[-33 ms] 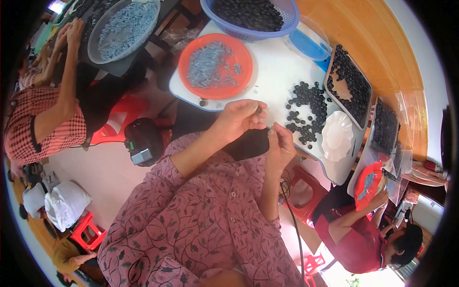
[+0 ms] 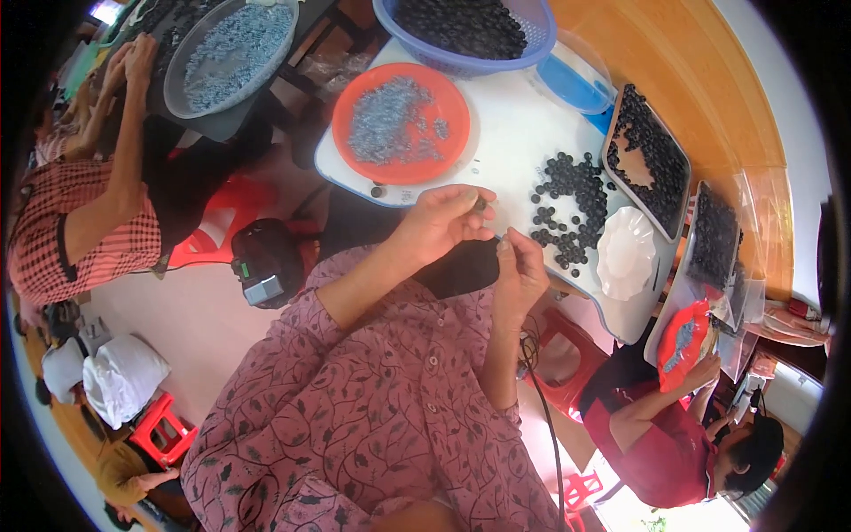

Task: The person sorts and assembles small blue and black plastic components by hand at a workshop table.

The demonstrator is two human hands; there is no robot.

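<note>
Just in front of the white table's (image 2: 501, 115) near edge, my left hand (image 2: 443, 222) pinches a small round black part (image 2: 480, 205) between thumb and fingers. Close to its right, my right hand (image 2: 521, 266) has thumb and forefinger pressed together. Whatever sits in that pinch is too small to make out. Many loose black round parts (image 2: 572, 199) lie on the table beyond my right hand. Farther left, an orange-red plate (image 2: 452, 160) carries a heap of small bluish, see-through pieces (image 2: 386, 120). A single dark part (image 2: 378, 191) rests by the table's near left edge.
A white scalloped dish (image 2: 625, 253) lies right of the loose parts. Behind stand a purple-blue basket (image 2: 536, 44) and a tray (image 2: 683, 182), both holding black parts. One person (image 2: 97, 204) works at the left; another (image 2: 656, 434) sits at the right. A cable (image 2: 551, 426) hangs beside my right arm.
</note>
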